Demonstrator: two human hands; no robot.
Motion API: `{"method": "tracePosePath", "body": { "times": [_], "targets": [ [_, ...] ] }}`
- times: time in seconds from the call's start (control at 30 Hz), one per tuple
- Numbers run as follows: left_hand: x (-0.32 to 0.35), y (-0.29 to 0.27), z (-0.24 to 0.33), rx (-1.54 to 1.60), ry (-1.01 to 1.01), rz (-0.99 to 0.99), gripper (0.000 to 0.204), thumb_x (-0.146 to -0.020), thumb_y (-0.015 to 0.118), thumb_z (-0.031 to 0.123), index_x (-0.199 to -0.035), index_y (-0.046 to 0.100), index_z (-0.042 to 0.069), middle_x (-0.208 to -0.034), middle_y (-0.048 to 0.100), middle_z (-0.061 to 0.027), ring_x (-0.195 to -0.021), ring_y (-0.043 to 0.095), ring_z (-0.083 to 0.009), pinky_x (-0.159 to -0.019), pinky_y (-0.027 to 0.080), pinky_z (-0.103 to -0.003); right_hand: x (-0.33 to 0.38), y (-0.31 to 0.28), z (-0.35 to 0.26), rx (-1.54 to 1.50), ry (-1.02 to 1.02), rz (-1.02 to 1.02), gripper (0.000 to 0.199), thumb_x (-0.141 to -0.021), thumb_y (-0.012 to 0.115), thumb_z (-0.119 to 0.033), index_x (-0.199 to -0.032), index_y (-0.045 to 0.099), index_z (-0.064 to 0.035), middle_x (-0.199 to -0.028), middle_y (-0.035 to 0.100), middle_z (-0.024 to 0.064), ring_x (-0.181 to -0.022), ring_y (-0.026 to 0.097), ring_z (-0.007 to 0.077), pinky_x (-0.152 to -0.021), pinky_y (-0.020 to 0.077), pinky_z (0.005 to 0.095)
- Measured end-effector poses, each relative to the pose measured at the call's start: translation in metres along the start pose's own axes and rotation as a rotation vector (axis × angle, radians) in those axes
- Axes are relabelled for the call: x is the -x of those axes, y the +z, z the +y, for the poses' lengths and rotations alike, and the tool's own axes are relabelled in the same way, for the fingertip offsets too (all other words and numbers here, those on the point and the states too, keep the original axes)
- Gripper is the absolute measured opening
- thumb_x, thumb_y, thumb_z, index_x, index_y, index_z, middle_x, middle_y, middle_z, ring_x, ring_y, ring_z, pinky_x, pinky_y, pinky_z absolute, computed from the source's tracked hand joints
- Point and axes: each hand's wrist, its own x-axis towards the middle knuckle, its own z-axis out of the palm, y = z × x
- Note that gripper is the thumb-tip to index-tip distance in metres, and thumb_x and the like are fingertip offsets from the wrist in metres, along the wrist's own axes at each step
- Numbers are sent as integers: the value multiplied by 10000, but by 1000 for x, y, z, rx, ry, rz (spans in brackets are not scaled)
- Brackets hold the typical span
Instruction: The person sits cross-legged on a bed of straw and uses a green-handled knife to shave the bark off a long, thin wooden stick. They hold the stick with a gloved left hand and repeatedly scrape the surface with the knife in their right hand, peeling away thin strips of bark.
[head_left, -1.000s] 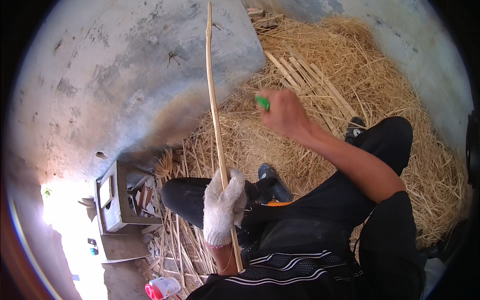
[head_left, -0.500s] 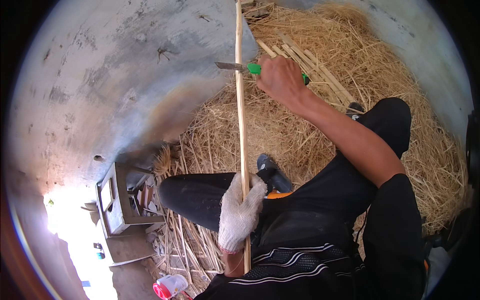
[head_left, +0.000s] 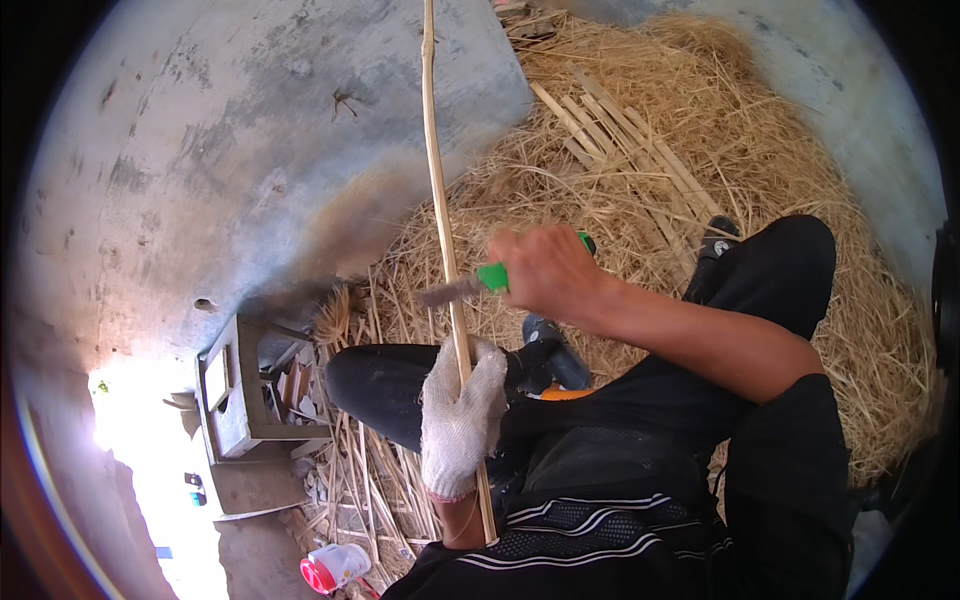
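head view: the gloved left hand (head_left: 463,420) is clamping the pale stick (head_left: 438,160) low, its long axis running upward, slightly leftward; the right hand (head_left: 548,272), clenched around the green-handled knife (head_left: 492,278), is holding its blade (head_left: 437,295) crosswise just above the left.

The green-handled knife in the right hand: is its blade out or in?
Out: its blurred grey metal blade projects beyond the green handle, across the long pale stick.
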Motion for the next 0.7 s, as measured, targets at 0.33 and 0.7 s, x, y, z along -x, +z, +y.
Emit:
{"method": "tracePosePath", "body": {
  "times": [0.33,0.7],
  "targets": [
    [4,2,7,-9,-10,-12,121,-926,636,178,-929,586,68,-638,500,51,-498,426,-16,-425,316,-178,-21,-36,4,-26,93,-22,199,-838,661,-169,-741,607,-3,-528,572,118,-451,587,253,-435,476,411],
    [1,2,1,-35,31,27,122,-922,645,172,-931,583,68,-638,506,52,-521,451,-24,-451,334,-190,-21,-11,10,81,35,69,180,-871,542,-110,-732,559,3,-528,567,110,-444,613,238,-413,487,404]
  ]
}}
